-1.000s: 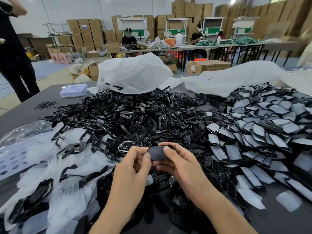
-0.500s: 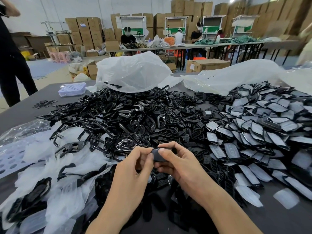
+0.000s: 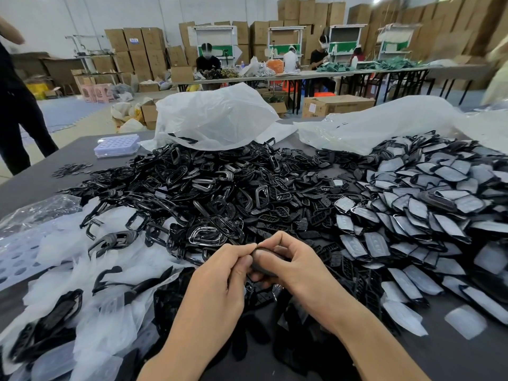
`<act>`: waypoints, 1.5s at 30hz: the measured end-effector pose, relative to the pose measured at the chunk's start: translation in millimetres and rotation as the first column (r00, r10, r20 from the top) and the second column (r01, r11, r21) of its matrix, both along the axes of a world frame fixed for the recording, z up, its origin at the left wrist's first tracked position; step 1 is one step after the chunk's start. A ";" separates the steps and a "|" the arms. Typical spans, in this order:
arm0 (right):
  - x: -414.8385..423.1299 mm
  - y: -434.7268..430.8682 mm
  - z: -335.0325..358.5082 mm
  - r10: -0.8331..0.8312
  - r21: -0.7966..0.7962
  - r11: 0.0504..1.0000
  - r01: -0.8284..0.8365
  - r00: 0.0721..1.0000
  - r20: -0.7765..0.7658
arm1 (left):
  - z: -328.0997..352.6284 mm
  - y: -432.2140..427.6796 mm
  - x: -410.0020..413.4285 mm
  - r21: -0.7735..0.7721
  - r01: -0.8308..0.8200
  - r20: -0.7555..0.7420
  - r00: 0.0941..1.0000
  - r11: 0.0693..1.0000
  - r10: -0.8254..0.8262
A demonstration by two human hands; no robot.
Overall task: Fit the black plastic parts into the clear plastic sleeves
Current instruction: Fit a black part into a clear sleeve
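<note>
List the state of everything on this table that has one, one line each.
left hand, pinching the black part's end.
right hand, curled round the black part.
black part, held between both hands.
loose black parts, heaped unsleeved at centre.
sleeved parts, piled on the right.
white bag, open, crumpled behind the heap.
loose sleeve, flat, apparently empty.

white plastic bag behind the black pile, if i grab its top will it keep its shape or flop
Probably floppy: the white plastic bag is thin creased film sagging in folds. Likely light for its size, as the film is translucent and its edge drapes over the pile of black parts. Its glossy sheen suggests it could slip when gripped.
</note>
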State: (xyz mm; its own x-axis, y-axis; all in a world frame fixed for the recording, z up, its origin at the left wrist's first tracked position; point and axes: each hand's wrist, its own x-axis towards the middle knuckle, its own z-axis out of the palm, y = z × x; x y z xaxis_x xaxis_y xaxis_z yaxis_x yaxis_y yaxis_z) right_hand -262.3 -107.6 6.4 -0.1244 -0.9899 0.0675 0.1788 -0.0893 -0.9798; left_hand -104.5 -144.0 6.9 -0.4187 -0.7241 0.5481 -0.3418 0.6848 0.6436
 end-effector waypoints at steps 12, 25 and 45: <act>-1.2 -3.1 1.7 -0.146 0.017 0.989 0.145 0.982 0.124 | 2.3 7.9 0.6 -0.191 0.030 0.208 0.978 0.981 0.010; -7.0 -4.5 2.2 -0.165 0.014 0.986 0.166 0.960 0.227 | -3.9 19.3 -11.1 -0.169 0.163 0.229 0.966 0.972 -0.122; 6.1 -3.5 0.4 -0.062 -0.019 0.998 0.067 0.980 0.191 | -0.4 3.1 -10.4 0.377 0.029 -0.303 0.948 0.926 0.094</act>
